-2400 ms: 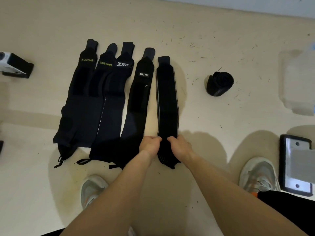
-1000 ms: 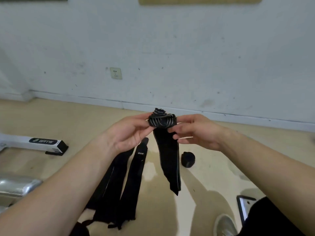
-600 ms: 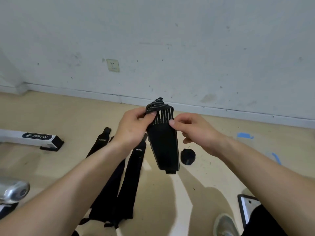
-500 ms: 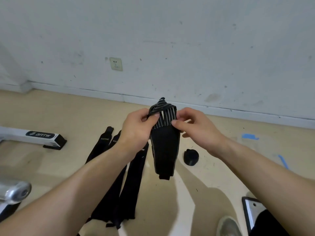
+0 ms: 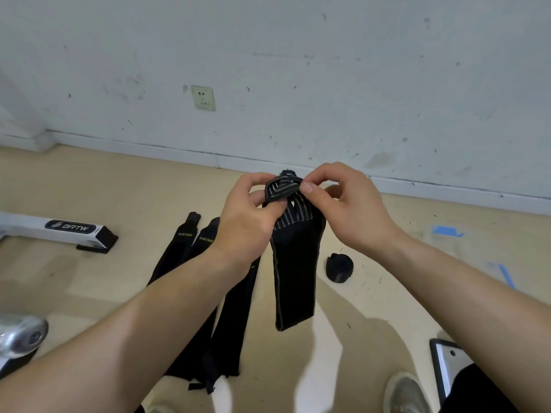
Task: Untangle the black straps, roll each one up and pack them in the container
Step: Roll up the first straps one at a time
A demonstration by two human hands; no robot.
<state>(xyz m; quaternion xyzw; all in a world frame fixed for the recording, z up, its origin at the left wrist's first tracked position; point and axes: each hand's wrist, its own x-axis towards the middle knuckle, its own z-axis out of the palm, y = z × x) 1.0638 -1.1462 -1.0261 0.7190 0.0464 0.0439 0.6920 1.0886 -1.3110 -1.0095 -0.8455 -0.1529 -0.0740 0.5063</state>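
Observation:
I hold a black strap (image 5: 293, 272) with grey stripes up in front of me, its tail hanging down above the floor. My left hand (image 5: 250, 216) pinches the rolled top end from the left and my right hand (image 5: 343, 204) pinches it from the right. Several flat black straps (image 5: 190, 272) lie side by side on the beige floor below my left arm. One rolled-up strap (image 5: 339, 268) stands on the floor to the right of the hanging one. The container is not clearly in view.
A white and black machine foot (image 5: 59, 232) lies on the floor at left, with a shiny metal part (image 5: 21, 335) nearer. A metal plate (image 5: 447, 371) and my shoe (image 5: 405, 394) are at lower right. The white wall with a socket (image 5: 203, 98) is ahead.
I lifted the striped strap off the floor and rolled its top end; the hanging tail has grown shorter. My view swung up from the floor to the wall.

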